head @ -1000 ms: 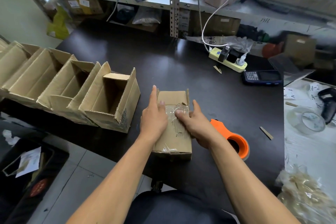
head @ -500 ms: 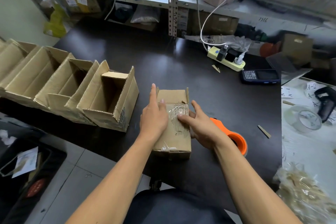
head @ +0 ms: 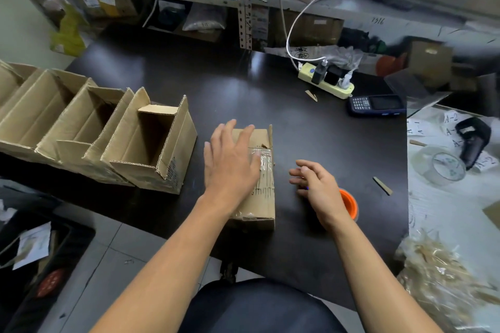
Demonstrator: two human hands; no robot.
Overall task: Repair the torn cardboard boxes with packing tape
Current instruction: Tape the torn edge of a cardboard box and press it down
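So the small cardboard box (head: 257,197) sits flat on the black table (head: 297,121), near the front edge, long axis running away from the person. It's plain brown corrugated stuff, kind of battered, with a shiny wrinkled strip of clear tape (head: 263,159) across the top about midway and more crinkly tape at the near end. A torn sliver of cardboard sticks up at its far right corner.

The left hand (head: 230,162) lies flat over the box's left half, fingers straight and fanned out a bit, covering a good chunk of the top. The right hand (head: 318,186) is just right of the box, not touching it, fingers loosely curled and holding nothing as far as I can see. It's blocking most of the orange tape dispenser (head: 349,204) right behind it (only a curved orange bit shows).

Left of the box there's a row of open boxes (head: 89,132) leaning against each other, flaps up, raw wavy edges showing. Beyond the box to the right: a pale yellow power strip (head: 326,84) with plugs in it and a dark handheld scanner (head: 377,105). Further right, off the black surface, a clear tape roll (head: 438,167) on some white paper, and a black scanner gun (head: 473,140) beside it. A few cardboard slivers (head: 382,186) lie scattered to the right of the box too.
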